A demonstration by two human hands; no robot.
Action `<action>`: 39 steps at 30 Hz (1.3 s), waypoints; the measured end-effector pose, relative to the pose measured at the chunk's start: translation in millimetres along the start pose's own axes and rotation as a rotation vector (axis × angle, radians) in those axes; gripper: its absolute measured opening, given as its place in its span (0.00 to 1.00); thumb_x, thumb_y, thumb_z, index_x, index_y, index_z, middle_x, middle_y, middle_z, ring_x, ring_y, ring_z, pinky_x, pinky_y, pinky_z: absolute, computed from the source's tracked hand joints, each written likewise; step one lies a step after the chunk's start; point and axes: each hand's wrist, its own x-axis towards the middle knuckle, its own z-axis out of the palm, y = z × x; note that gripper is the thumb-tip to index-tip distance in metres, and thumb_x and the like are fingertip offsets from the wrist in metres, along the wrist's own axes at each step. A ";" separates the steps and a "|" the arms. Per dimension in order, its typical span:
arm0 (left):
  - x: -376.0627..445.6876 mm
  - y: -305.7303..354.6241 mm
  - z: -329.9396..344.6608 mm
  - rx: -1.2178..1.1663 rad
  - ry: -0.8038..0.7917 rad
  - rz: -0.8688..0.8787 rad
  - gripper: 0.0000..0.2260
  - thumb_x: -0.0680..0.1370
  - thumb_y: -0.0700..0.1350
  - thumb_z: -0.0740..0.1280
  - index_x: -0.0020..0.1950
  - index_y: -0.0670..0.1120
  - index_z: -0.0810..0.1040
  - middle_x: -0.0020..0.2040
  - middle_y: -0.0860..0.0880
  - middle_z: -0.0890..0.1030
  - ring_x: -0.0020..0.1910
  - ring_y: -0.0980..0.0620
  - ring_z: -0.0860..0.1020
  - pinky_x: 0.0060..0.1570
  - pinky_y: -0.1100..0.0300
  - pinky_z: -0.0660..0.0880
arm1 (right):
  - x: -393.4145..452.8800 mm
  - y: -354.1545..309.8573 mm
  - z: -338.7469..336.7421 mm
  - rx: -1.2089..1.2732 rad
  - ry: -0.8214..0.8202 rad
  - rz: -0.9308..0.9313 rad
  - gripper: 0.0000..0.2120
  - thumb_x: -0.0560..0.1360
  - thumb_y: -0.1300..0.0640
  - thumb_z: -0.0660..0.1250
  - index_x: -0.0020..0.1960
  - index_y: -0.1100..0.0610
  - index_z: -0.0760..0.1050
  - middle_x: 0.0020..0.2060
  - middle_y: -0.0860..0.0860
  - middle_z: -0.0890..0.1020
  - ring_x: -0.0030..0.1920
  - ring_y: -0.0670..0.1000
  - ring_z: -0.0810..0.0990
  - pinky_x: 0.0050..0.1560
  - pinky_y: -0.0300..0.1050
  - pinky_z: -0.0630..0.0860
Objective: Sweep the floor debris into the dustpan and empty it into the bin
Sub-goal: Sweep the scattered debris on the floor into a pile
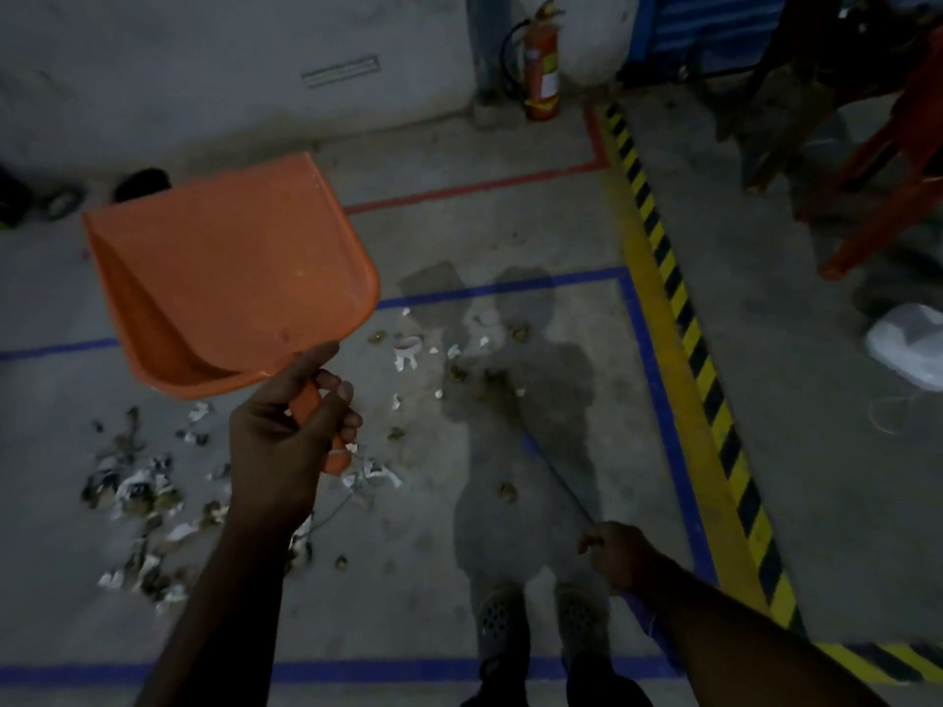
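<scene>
My left hand (288, 431) grips the handle of an orange dustpan (229, 273) and holds it raised above the floor, its tray tilted up and away from me with nothing visible in it. My right hand (615, 551) is curled round a thin dark broom stick (559, 482) that slants down to the floor toward the middle. Floor debris, torn paper and dark scraps, lies in a pile (138, 494) at the lower left and scattered (413, 352) near the centre. No bin can be picked out with certainty.
Blue tape lines (648, 359) frame the floor area; a yellow-black hazard stripe (689, 324) runs along the right. A fire extinguisher (541, 74) stands against the far wall. Orange frame legs (877, 196) and a white bag (913, 344) are on the right. My feet (541, 620) are below.
</scene>
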 end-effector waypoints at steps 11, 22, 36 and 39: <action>-10.0 -2.4 -5.2 -0.050 0.096 -0.031 0.18 0.80 0.33 0.68 0.67 0.46 0.80 0.46 0.43 0.79 0.32 0.51 0.79 0.28 0.65 0.73 | 15.0 -23.0 -29.9 0.040 0.038 -0.135 0.13 0.76 0.64 0.65 0.49 0.46 0.79 0.38 0.54 0.82 0.26 0.45 0.78 0.28 0.38 0.76; -5.6 -16.7 -35.1 -0.030 0.182 -0.036 0.18 0.79 0.32 0.68 0.66 0.47 0.80 0.46 0.43 0.78 0.32 0.52 0.79 0.28 0.64 0.74 | 91.0 -19.5 -109.8 0.096 0.224 0.144 0.07 0.79 0.65 0.65 0.53 0.56 0.78 0.51 0.60 0.78 0.39 0.59 0.82 0.41 0.55 0.83; 115.7 -67.1 -126.8 0.017 0.193 -0.088 0.18 0.79 0.34 0.69 0.67 0.46 0.80 0.47 0.41 0.79 0.33 0.48 0.79 0.31 0.60 0.75 | 191.1 -217.9 5.0 -0.144 -0.144 -0.079 0.08 0.75 0.62 0.65 0.49 0.55 0.81 0.45 0.57 0.81 0.38 0.55 0.81 0.39 0.50 0.83; 134.7 -78.1 -144.4 -0.005 0.198 -0.105 0.18 0.79 0.34 0.69 0.67 0.46 0.80 0.46 0.44 0.79 0.33 0.48 0.79 0.31 0.60 0.74 | 193.1 -244.9 25.8 -0.042 -0.170 -0.126 0.08 0.76 0.64 0.64 0.49 0.55 0.80 0.44 0.61 0.81 0.28 0.47 0.78 0.27 0.39 0.77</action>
